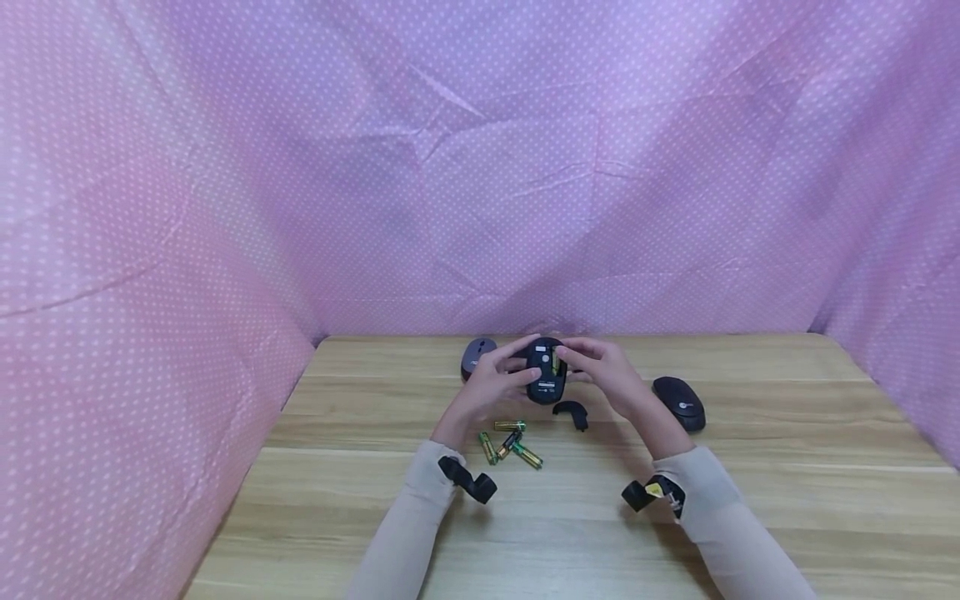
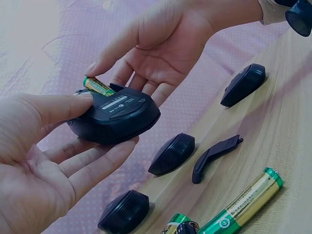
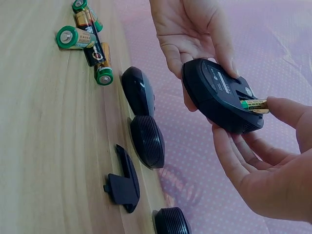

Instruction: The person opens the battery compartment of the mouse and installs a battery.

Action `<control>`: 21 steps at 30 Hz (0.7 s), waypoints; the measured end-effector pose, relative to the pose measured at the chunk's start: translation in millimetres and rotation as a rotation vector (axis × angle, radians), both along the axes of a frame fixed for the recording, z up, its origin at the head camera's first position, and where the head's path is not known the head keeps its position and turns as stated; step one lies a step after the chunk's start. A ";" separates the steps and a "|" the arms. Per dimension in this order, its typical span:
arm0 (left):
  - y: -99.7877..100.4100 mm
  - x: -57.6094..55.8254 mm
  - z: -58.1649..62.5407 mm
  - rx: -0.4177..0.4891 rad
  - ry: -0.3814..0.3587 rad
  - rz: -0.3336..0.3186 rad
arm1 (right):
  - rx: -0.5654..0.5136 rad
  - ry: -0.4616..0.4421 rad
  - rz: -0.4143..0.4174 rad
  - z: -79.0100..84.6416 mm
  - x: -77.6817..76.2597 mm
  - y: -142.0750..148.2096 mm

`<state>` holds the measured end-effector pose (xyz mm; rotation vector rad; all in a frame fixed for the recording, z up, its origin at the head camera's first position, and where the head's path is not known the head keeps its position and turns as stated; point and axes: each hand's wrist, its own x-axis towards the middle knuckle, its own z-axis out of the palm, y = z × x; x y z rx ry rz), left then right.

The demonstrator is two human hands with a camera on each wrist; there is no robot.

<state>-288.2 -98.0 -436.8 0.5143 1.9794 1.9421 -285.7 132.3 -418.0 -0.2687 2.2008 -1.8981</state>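
Note:
My left hand (image 1: 498,379) holds a black computer mouse (image 1: 546,385) with its underside facing up, thumb on top and fingers beneath. A green-and-gold AA battery (image 2: 99,87) sits tilted in the mouse's open compartment, one end sticking up. At that raised end is the thumb of my right hand (image 3: 273,161), pressing on the battery, while the other fingers reach under the mouse's edge. The black battery cover (image 1: 573,412) lies on the table just below the mouse. Nearer to me is a loose group of several AA batteries (image 1: 528,456).
On the wooden table (image 1: 337,500), a black mouse (image 1: 679,403) lies at the right and a dark grey mouse (image 1: 477,353) at the back left. Another mouse (image 2: 171,154) shows between them in the wrist views. A pink dotted cloth (image 1: 480,208) hangs behind the table.

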 end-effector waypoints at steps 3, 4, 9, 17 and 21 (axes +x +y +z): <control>0.0 -0.2 -0.2 0.003 0.002 -0.004 | -0.008 -0.007 -0.007 0.2 -0.2 0.0; 0.1 -0.3 -0.3 0.003 0.004 -0.005 | -0.009 -0.008 -0.009 0.0 -0.2 -0.2; 1.1 -0.6 -0.3 -0.009 0.005 0.003 | -0.007 -0.004 -0.015 -0.7 0.5 -0.6; 1.7 -0.1 -1.7 -0.004 -0.005 -0.003 | 0.005 0.004 -0.023 -0.3 1.9 -0.3; 1.6 0.8 -1.3 -0.010 -0.003 -0.007 | 0.009 0.005 -0.021 0.6 3.0 -0.1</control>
